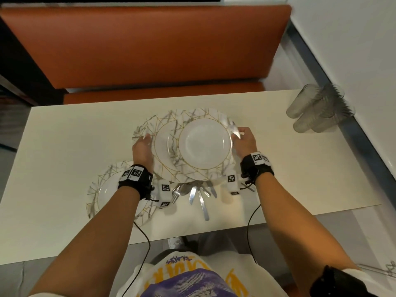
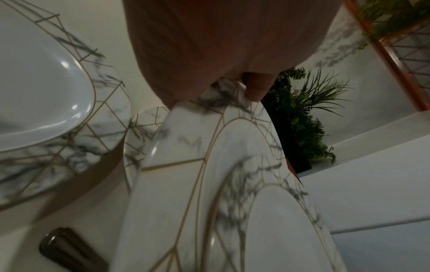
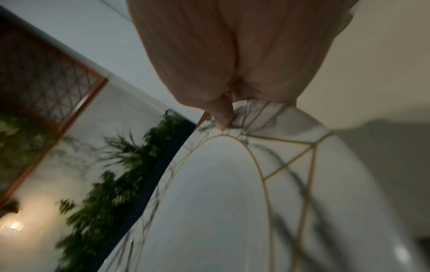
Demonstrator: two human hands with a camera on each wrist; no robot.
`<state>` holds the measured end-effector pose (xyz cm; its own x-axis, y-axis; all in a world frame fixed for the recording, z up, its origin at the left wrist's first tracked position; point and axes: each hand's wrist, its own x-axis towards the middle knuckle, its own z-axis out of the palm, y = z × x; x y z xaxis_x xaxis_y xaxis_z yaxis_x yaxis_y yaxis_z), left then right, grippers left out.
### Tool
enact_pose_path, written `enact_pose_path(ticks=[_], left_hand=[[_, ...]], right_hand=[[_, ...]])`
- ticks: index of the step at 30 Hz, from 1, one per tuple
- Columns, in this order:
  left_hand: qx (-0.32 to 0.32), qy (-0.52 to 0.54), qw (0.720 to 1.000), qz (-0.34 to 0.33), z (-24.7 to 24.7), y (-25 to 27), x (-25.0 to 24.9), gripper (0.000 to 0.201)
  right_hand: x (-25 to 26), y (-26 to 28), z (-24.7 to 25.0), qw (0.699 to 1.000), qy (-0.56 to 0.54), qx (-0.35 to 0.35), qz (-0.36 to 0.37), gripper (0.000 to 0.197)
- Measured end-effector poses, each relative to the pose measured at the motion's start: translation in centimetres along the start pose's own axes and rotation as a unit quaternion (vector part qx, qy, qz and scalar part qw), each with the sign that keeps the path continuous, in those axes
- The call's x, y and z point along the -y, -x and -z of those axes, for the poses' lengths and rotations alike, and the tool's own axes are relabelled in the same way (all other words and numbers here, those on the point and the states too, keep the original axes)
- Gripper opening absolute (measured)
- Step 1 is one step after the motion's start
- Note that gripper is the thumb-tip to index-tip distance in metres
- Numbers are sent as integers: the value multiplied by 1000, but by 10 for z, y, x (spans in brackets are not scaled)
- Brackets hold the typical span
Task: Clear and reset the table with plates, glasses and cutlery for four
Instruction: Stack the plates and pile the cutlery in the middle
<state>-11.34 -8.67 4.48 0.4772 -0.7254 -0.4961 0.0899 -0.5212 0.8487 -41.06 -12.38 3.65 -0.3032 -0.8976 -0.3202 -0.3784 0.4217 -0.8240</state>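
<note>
Three marble-and-gold plates overlap in a staggered stack point(image 1: 204, 142) at the middle of the cream table point(image 1: 64, 146). My left hand point(image 1: 143, 143) grips the left rim of the lower plates point(image 2: 232, 165), thumb on top of the rim. My right hand point(image 1: 241, 135) pinches the right rim of the top plate point(image 3: 221, 193), thumb point(image 3: 223, 117) on the rim. A further plate point(image 1: 102, 189) lies flat near the front left, under my left forearm, and also shows in the left wrist view as a plate point(image 2: 46, 92). Forks and knives point(image 1: 197, 195) lie fanned just below the stack, their tips hidden by it.
Several clear glasses point(image 1: 317, 110) stand clustered at the table's far right corner by the wall. An orange bench point(image 1: 150, 50) runs along the far side. Cables hang from both wrist cameras over the front edge. Bare tabletop lies to the left and right of the plates.
</note>
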Motion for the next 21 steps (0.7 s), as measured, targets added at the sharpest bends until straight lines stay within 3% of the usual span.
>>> enact_pose_path(ticks=[4, 7, 15, 17, 21], left_hand=[[10, 160, 984, 82, 0, 2, 0, 56], [39, 188, 976, 107, 6, -3, 5, 67], [-3, 116, 993, -7, 26, 0, 9, 23], [0, 98, 994, -43, 33, 2, 11, 30], [11, 75, 993, -87, 44, 1, 19, 62]], right_hand=[[1, 17, -30, 999, 20, 24, 12, 29], [6, 30, -46, 998, 33, 47, 34, 40], [18, 43, -81, 999, 20, 14, 36, 43], [24, 47, -93, 999, 13, -1, 32, 43], [35, 51, -112, 999, -5, -18, 27, 44]])
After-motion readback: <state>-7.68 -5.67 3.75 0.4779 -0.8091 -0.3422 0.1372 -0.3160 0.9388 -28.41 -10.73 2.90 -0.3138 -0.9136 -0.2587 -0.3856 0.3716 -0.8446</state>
